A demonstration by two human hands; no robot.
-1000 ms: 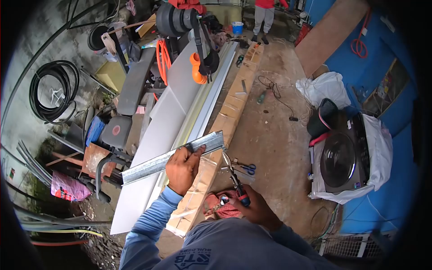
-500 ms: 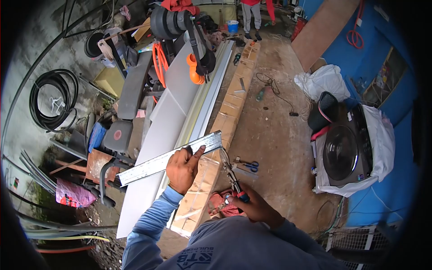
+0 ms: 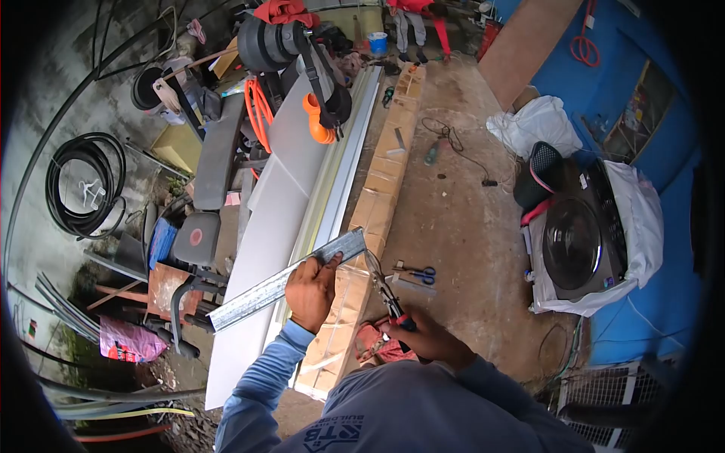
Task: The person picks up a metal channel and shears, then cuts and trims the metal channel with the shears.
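My left hand is closed round a galvanized metal channel, which slants up to the right above the long wrapped bundle. My left thumb lies along the channel near its upper end. In my right hand is a pair of tin snips with red and black handles. The snips' metal jaws are at the channel's right end; whether they touch it I cannot tell. Below the snips a red cloth bag lies partly hidden by my right hand.
Scissors lie on the floor beside the bundle, with a small metal square farther along it. White panels and gym equipment stand left. On the right is a washing machine. Another person bends at the back.
The channel's right end has dipped slightly, and my left index finger has drawn back from pointing along it. The person at the back has bent down, reaching to the floor.
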